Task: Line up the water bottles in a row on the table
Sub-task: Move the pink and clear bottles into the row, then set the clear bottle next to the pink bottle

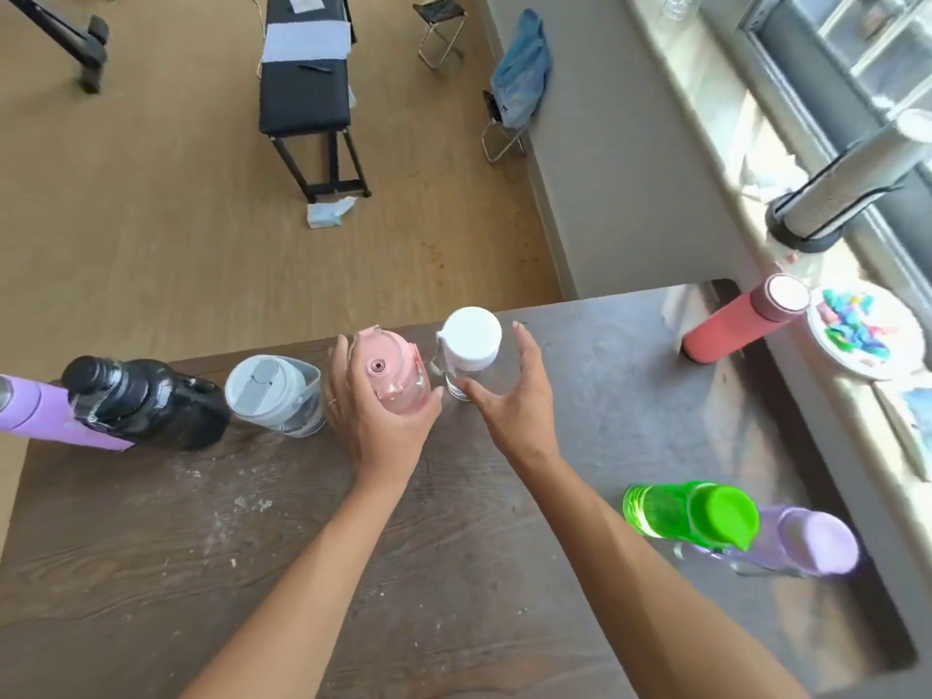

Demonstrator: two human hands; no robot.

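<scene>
Along the far edge of the dark wooden table (252,547) stand a purple bottle (35,411), a black bottle (146,401), a clear bottle with a grey lid (275,393), a pink bottle (398,370) and a clear bottle with a white cap (471,345). My left hand (373,416) is wrapped around the pink bottle. My right hand (514,396) is spread open around the white-capped bottle, with a gap showing between fingers and bottle. A coral red bottle (736,325) stands at the far right. A green bottle (691,512) and a lilac bottle (807,542) stand near right.
A window ledge runs along the right with a white plate of coloured bits (857,335) and a grey roll (847,179). Beyond the table's far edge is wood floor with a black bench (302,93) and folding stools (439,27).
</scene>
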